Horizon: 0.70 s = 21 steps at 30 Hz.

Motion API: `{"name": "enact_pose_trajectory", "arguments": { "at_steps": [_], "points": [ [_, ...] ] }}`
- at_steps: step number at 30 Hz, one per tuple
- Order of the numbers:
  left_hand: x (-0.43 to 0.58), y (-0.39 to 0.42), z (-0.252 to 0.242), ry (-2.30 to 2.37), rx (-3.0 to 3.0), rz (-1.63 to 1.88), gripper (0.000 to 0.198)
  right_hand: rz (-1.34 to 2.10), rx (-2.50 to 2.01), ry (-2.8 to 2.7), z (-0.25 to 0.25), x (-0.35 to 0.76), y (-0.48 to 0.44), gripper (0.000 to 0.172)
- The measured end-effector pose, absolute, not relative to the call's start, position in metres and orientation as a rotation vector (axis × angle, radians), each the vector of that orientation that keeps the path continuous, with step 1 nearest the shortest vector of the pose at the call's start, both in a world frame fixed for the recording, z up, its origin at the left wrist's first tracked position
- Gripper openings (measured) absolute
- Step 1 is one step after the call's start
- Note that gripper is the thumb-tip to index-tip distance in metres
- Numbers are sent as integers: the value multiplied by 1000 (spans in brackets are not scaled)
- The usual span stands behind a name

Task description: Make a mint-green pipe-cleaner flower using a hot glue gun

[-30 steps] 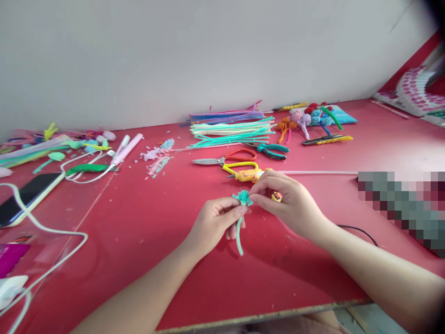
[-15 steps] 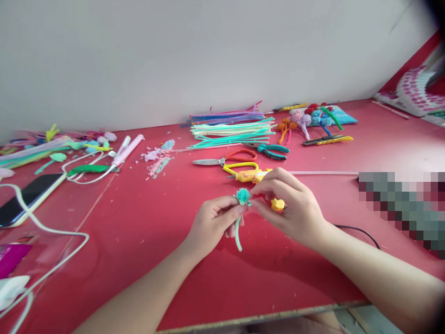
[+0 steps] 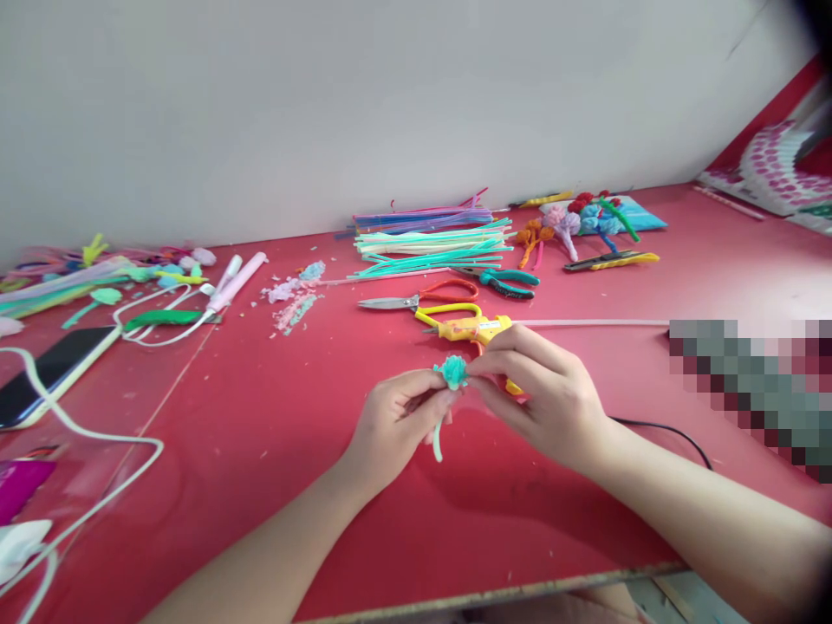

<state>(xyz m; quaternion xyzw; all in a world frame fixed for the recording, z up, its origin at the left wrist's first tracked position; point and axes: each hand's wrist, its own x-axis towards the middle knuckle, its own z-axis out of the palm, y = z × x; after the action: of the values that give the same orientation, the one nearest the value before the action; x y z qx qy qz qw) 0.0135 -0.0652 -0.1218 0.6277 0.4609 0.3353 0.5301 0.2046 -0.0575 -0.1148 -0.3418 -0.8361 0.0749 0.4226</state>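
A small turquoise pipe-cleaner flower (image 3: 453, 372) with a pale green stem (image 3: 438, 442) is held above the red table. My left hand (image 3: 399, 416) pinches it just under the bloom, thumb and forefinger closed around its base. From the other side, my right hand (image 3: 552, 390) pinches at the flower's right edge with thumb and forefinger. Whatever lies between those right fingertips is too small to make out. Just behind my right hand lies a yellow glue gun (image 3: 471, 327), its handle partly hidden. Scissors (image 3: 416, 302) with red and yellow handles lie beyond it.
Bundles of pipe cleaners (image 3: 432, 247) lie along the wall, with teal-handled pliers (image 3: 507, 281) in front. Finished fuzzy flowers (image 3: 565, 221) and a yellow cutter (image 3: 624, 261) sit at the back right. A phone (image 3: 61, 373), white cable (image 3: 97, 433) and pink pen-like tool (image 3: 239, 284) occupy the left.
The flower has turned slightly in my fingers, and its stem now points more to the left. My right hand has dipped a little, showing more of the glue gun.
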Motion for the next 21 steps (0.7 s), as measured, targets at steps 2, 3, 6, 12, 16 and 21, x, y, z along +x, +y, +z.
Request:
{"name": "enact_pose_trajectory", "arguments": {
  "at_steps": [2, 3, 6, 12, 16, 21],
  "points": [
    [13, -66, -121, 1101, 1515, 807, 23, 178, -848, -2095, -115, 204, -58, 11],
    [13, -66, -121, 1100, 1527, 813, 23, 177, -846, -2095, -116, 204, -58, 11],
    [13, -67, -122, 1097, 1561, 839, 21, 163, -849, -2101, -116, 204, -59, 11],
    [11, -68, -127, 1069, 1679, 978, 14, 80, -754, -1992, -109, 206, -60, 22],
    [10, -68, -125, 1034, 1736, 1071, 15, -20, -668, -2002, -106, 207, -63, 22],
    [10, -67, -122, 1004, 1821, 1079, 14, -38, -622, -2108, -110, 205, -64, 20]
  ]
}}
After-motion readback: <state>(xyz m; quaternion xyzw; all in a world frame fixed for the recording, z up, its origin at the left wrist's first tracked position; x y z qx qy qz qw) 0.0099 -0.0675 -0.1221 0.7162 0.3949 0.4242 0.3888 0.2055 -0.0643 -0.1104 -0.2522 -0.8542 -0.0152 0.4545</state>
